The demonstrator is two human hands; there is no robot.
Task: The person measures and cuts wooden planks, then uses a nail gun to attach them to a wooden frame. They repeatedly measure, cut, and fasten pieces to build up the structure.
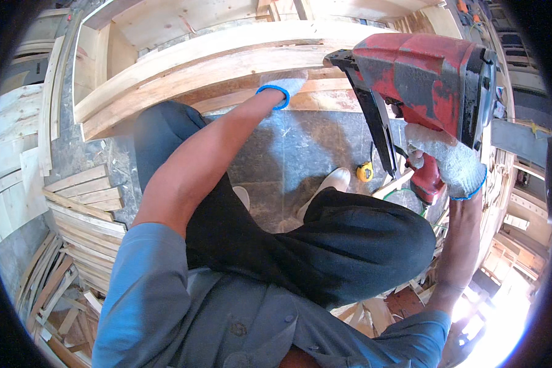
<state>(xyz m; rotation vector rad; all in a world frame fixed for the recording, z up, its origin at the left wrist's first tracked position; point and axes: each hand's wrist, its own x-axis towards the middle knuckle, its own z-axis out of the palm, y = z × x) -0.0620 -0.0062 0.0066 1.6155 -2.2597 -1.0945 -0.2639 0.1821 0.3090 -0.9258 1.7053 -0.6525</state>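
Observation:
My right hand (pixel 452 161), in a white knit glove with a blue cuff, is wrapped round the handle of a worn red and black nail gun (pixel 420 73). The gun's nose is at the near boards of a wooden frame (pixel 227 64), towards their right end; whether it touches them I cannot tell. My left hand (pixel 286 83), gloved the same way, is at the near side of that frame, left of the gun. Its fingers are blurred and partly lost against the pale wood.
A yellow tape measure (pixel 365 172) lies on the dark floor (pixel 276 144) beside my right shoe (pixel 337 179). Stacked wood strips (pixel 86 236) lie at the left, with long boards (pixel 52 98) beyond. A green hose (pixel 405 195) runs below the gun, and timber scraps lie at the lower right.

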